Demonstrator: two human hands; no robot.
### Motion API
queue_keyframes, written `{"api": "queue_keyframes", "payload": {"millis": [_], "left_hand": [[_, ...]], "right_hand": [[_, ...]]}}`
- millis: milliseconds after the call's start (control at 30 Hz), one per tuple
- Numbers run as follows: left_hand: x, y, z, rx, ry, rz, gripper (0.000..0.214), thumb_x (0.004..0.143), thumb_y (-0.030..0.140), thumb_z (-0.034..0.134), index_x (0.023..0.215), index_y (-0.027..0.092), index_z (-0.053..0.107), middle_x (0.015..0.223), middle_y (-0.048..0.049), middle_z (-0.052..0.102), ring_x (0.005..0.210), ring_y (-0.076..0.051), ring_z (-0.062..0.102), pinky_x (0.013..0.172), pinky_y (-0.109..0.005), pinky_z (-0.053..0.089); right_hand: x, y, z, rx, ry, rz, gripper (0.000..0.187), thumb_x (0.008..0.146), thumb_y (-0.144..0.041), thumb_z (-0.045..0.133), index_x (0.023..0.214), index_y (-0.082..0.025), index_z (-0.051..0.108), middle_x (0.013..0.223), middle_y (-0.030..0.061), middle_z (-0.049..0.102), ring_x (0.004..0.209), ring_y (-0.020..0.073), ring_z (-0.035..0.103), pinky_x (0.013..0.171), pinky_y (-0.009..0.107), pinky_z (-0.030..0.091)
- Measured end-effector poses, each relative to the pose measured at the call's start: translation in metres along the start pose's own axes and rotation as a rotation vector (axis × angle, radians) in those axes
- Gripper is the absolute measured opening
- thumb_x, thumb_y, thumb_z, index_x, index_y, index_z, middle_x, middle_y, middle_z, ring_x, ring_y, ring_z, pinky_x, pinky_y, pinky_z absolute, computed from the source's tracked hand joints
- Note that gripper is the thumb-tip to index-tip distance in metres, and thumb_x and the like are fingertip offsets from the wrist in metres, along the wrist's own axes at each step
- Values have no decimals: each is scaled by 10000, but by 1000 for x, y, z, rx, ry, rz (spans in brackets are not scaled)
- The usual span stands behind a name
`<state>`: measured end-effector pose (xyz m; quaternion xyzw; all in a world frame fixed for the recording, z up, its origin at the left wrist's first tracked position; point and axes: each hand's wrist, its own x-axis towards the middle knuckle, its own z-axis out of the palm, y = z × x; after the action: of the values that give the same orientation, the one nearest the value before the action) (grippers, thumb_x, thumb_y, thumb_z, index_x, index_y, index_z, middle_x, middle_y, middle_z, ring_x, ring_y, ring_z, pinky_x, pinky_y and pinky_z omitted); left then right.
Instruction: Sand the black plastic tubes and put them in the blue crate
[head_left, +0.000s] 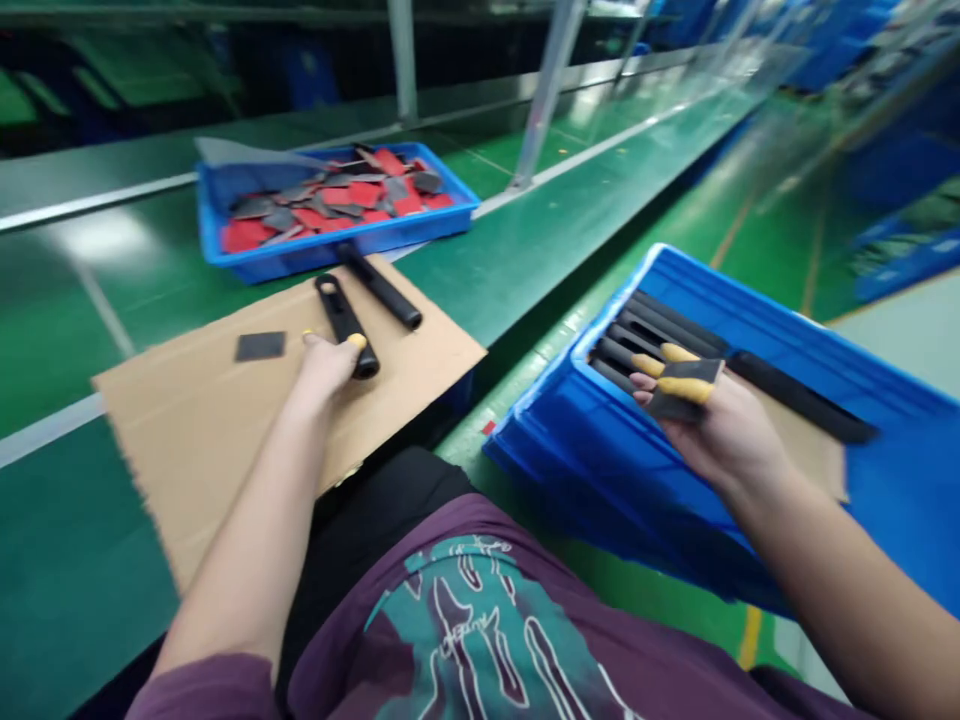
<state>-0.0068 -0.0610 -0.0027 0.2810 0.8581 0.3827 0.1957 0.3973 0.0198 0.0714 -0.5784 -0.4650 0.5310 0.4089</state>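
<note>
On the cardboard sheet, my left hand is closed on a black slotted tube with a round hole near its far end. Yellow covers sit on its fingertips. A second black tube lies to the right, apart from the hand. A small dark grey flat pad rests to the left. My right hand, also with yellow finger covers, grips a similar dark grey pad above a blue crate. Several black tubes lie side by side in that crate, partly hidden by the hand.
A shallow blue tray of red and grey flat pieces stands behind the cardboard on the green bench. Metal posts rise along the bench. The crate stands to the right, across a gap from the bench.
</note>
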Motion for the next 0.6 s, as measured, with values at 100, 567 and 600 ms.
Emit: {"api": "queue_keyframes", "payload": {"millis": [100, 567, 600], "left_hand": [[-37, -34, -23, 27, 38, -147, 1001, 747, 405, 678, 1546, 25, 209, 1256, -250, 637, 1183, -381, 637, 1016, -523, 504], [-200, -158, -85, -505, 434, 26, 951, 574, 432, 857, 1393, 248, 411, 1062, -48, 616, 1010, -213, 643, 948, -403, 564], [-204, -157, -91, -557, 481, 68, 957, 584, 474, 873, 1398, 278, 410, 1080, -48, 624, 1025, -214, 644, 945, -401, 572]], "right_hand": [[-22, 20, 70, 5, -196, -74, 521, 515, -237, 779, 979, -302, 553, 1001, 36, 741, 855, 229, 716, 836, 441, 601], [-48, 97, 287, -627, -972, -742, 744, 853, -540, 630, 1508, -236, 449, 1423, 155, 569, 1378, 339, 501, 1196, 577, 395], [-49, 99, 291, -600, -1058, -666, 758, 834, -566, 656, 1492, -241, 467, 1412, 148, 590, 1346, 336, 535, 1175, 580, 419]]}}
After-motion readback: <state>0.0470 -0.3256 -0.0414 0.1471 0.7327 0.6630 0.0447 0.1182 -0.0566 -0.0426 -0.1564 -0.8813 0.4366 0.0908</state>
